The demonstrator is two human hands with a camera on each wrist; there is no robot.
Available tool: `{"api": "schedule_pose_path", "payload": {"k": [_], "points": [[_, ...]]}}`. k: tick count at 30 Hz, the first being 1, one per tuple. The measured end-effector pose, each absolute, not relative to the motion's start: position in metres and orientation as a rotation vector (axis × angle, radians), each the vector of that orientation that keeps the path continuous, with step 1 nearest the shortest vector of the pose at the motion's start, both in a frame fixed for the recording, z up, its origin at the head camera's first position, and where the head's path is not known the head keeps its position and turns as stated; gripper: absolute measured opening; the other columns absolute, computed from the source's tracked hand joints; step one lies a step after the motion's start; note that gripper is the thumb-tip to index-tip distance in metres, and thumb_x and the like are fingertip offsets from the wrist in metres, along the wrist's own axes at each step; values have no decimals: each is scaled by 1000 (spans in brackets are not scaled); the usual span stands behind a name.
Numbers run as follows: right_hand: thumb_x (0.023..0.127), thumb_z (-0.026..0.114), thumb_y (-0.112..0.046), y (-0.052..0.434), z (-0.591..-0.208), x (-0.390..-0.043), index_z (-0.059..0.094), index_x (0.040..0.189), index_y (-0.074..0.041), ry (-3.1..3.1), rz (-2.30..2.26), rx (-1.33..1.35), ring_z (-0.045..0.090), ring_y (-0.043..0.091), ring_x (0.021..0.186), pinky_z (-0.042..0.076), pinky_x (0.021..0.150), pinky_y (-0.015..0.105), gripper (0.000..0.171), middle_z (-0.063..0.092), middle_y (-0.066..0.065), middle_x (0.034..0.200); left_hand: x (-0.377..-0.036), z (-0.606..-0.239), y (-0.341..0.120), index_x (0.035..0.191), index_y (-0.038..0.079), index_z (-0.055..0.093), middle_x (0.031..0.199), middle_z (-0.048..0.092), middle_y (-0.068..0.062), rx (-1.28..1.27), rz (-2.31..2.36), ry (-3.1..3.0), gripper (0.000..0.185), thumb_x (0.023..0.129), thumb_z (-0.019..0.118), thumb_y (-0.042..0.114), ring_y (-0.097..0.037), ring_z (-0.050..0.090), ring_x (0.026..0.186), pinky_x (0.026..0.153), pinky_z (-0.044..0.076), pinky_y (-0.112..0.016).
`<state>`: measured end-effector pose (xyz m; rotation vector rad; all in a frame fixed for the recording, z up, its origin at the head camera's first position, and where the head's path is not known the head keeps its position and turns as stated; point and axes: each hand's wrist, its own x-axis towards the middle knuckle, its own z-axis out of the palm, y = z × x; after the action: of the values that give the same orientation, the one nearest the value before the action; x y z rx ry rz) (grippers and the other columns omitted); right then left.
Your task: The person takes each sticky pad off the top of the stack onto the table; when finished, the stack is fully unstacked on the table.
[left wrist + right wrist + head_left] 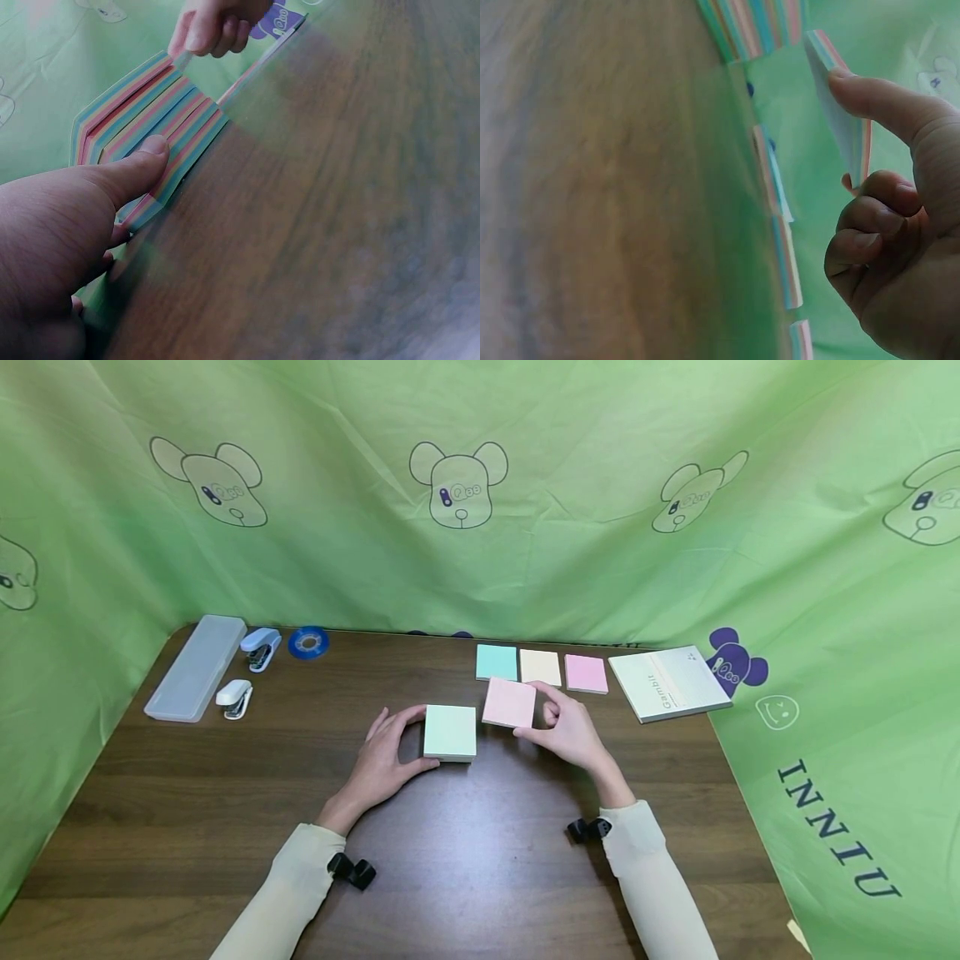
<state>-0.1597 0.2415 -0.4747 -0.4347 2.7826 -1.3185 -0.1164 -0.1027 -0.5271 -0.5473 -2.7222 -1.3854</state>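
In the head view my left hand [381,758] grips a thick block of sticky notes [450,732] with a pale green top, thumb at the near side and a finger at the far side. Striped layers of blue, pink, yellow and orange show on the block's side [169,120] in the left wrist view. My right hand [572,728] pinches a thinner pink sticky note pad [509,702] between thumb and forefinger, just right of the block. Held tilted off the table, that pad [838,112] shows its pale underside in the right wrist view; the other fingers are curled.
Behind lie a teal pad [497,662], a cream pad [541,667] and a pink-purple pad [587,673], with a notebook [670,682] to their right. At the back left are a translucent case [197,668], a blue stapler [261,648], a white stapler [235,698] and blue tape [308,642].
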Motion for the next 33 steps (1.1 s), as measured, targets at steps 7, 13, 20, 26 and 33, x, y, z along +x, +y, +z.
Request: {"api": "schedule_pose_path", "payload": {"k": [7, 13, 20, 26, 33], "points": [[84, 100, -26, 245, -490, -165, 62, 152, -8, 2766, -1221, -484, 32, 9, 67, 38, 70, 31, 80, 35, -9, 72, -116, -525, -102, 164, 10, 47, 157, 64, -12, -546, -1377, -2730, 92, 88, 98, 23, -32, 54, 152, 139, 10, -58], [82, 100, -39, 254, -516, -176, 62, 151, -10, 2796, -1197, -545, 34, 10, 65, 37, 66, 31, 83, 39, -9, 72, -115, -525, -102, 164, 10, 47, 158, 63, -11, -536, -1384, -2737, 92, 88, 98, 24, -31, 53, 152, 140, 10, -57], [85, 96, -45, 251, -511, -174, 60, 152, -5, 2837, -1112, -556, 36, 13, 65, 33, 63, 31, 86, 45, -5, 73, -116, -525, -101, 164, 10, 47, 158, 63, -11, -531, -1378, -2741, 92, 88, 98, 25, -31, 53, 153, 140, 10, -57], [86, 92, -56, 253, -523, -182, 57, 157, -7, 2905, -910, -544, 39, 13, 61, 33, 57, 32, 93, 50, -6, 71, -116, -525, -102, 164, 10, 47, 158, 63, -11, -535, -1378, -2736, 92, 88, 98, 24, -31, 53, 153, 140, 10, -56], [84, 93, -53, 248, -516, -180, 56, 159, -7, 2905, -883, -521, 40, 15, 61, 33, 56, 34, 96, 51, -5, 70, -116, -526, -102, 163, 10, 48, 157, 64, -11, -537, -1377, -2731, 92, 88, 98, 23, -31, 53, 152, 140, 10, -56]]}}
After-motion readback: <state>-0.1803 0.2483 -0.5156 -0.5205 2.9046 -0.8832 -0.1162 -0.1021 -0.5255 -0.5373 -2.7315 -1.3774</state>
